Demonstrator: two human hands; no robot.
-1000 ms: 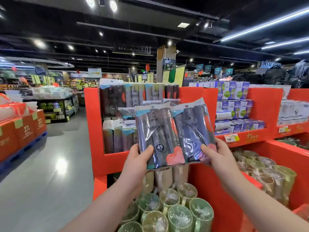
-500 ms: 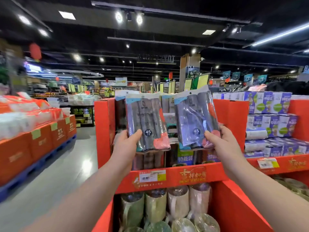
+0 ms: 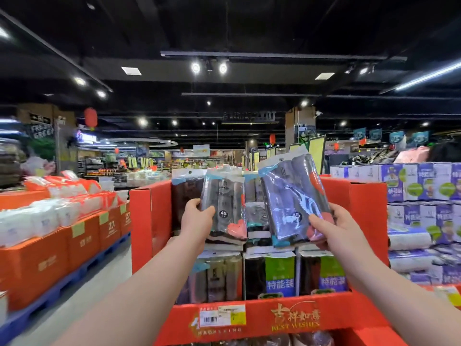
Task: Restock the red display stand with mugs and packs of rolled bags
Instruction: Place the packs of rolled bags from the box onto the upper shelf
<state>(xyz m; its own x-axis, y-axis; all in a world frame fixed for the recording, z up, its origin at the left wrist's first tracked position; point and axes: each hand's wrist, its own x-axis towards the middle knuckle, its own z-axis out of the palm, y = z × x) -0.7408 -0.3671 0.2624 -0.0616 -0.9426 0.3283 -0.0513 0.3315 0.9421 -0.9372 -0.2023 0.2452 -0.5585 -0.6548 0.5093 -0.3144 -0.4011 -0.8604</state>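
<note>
Above the upper shelf of the red display stand (image 3: 361, 211), the left hand (image 3: 197, 218) pinched one pack of rolled bags (image 3: 224, 208) by its lower edge and the right hand (image 3: 334, 228) gripped a second pack (image 3: 289, 201) likewise, both held in front of the stacked packs (image 3: 279, 273) inside. The step looked like shelving bag packs, and the next move probably called for setting each onto that stack without toppling it. Left of the stand lay grey floor (image 3: 74, 308) and orange cartons (image 3: 50, 258); right of it, purple-and-white boxes (image 3: 424, 186).

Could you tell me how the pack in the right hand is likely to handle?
Probably light: the right hand pinches the tilted pack by one bottom corner. Its glossy film looks slippery. It stands out without drooping, so likely fairly stiff.
</note>
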